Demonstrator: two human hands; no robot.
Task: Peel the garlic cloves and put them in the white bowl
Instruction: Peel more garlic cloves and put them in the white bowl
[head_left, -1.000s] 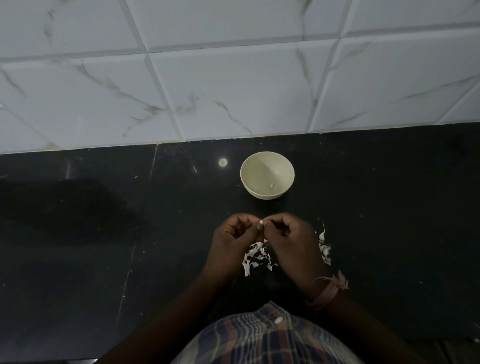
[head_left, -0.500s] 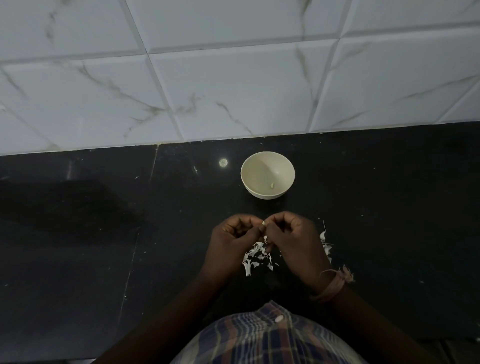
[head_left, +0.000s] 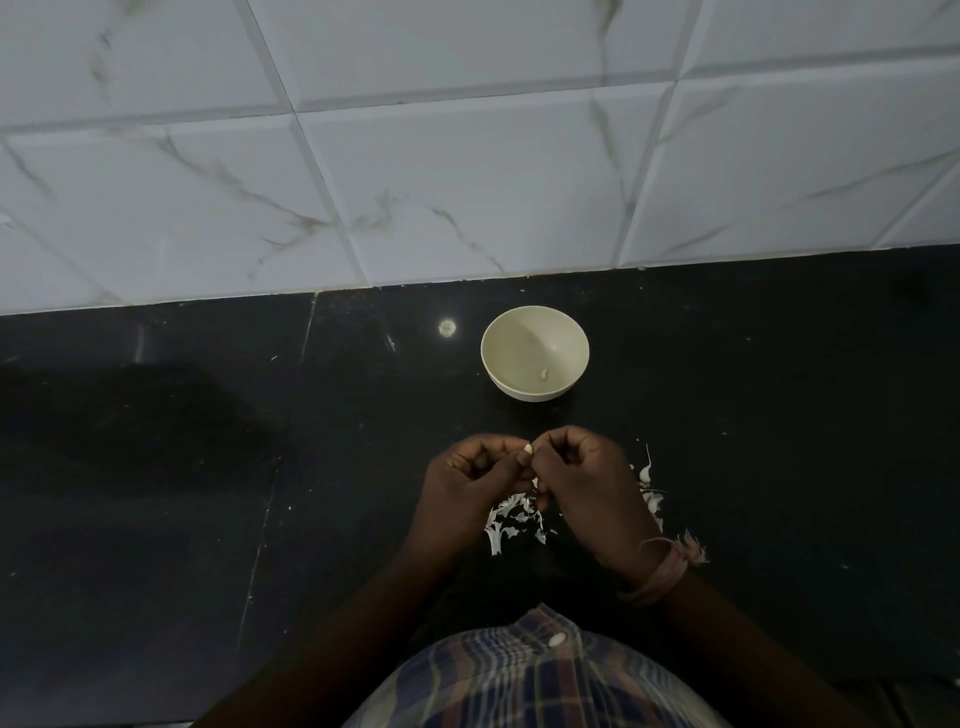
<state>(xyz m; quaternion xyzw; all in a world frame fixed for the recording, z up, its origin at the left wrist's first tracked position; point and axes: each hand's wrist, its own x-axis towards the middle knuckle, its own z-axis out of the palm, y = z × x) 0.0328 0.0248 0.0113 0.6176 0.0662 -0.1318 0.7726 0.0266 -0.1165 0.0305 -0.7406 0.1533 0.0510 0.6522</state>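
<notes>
While garlic clove (head_left: 528, 448) is pinched between both hands, peeling step judged in progress, not delivery. Dark countertop (head_left: 182, 493) under everything; white tiled wall (head_left: 467, 156) behind. Left hand (head_left: 467, 486) and right hand (head_left: 587, 480) raised just above the counter, knuckles nearly touching, fingers of both curled inward. White bowl (head_left: 535, 353) beyond the hands, well clear of them, upright, holding one small pale piece (head_left: 543, 374), probably a peeled clove. Heap of white skins (head_left: 511, 519) on the counter directly beneath and between the hands; more skins or unpeeled cloves (head_left: 649, 488) just right of the right hand, cannot tell which. Clove itself: only a pale tip showing at the meeting point of the two thumbs and forefingers, rest hidden inside the grip. Whether skin remains on it: too small to tell. Next move judged: strip off remaining skin, drop it on the heap, then carry clove forward and release over the bowl. Needs fine fingertip pull, firm hold by the opposite hand.
</notes>
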